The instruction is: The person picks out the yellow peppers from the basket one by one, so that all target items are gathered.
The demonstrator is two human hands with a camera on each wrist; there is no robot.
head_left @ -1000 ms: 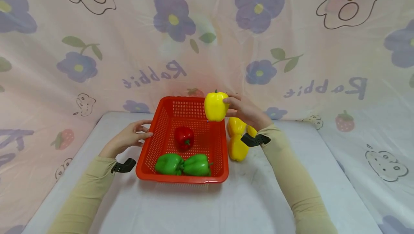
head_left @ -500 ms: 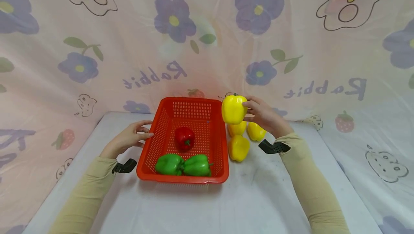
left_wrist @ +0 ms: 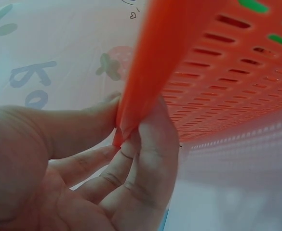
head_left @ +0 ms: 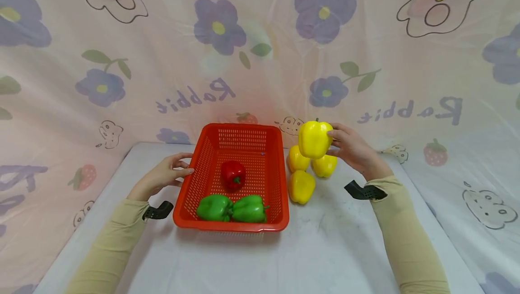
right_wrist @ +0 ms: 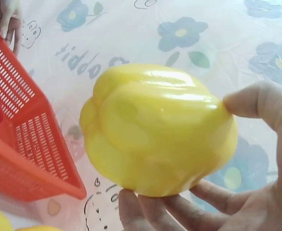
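My right hand (head_left: 353, 147) holds a yellow bell pepper (head_left: 314, 139) upright, stem up, to the right of the red plastic basket (head_left: 285, 167). In the right wrist view the thumb presses one side of this yellow pepper (right_wrist: 160, 130) and the fingers support the other. At the basket's left side, my left hand (head_left: 164, 174) pinches the rim; the left wrist view shows thumb and fingers on either side of the red rim (left_wrist: 143, 82). Inside the basket lie a red bell pepper (head_left: 233, 174) and two green bell peppers, one left (head_left: 214, 208) and one right (head_left: 249, 209).
Three more yellow peppers lie on the white table (head_left: 325, 249) just right of the basket: one at the back (head_left: 298, 158), one in front (head_left: 302, 187) and one to the right (head_left: 324, 166). A patterned curtain (head_left: 260, 72) hangs behind the table.
My right hand has carried the yellow pepper rightward, from over the basket's right rim to above the other yellow peppers. My left hand stays on the basket rim.
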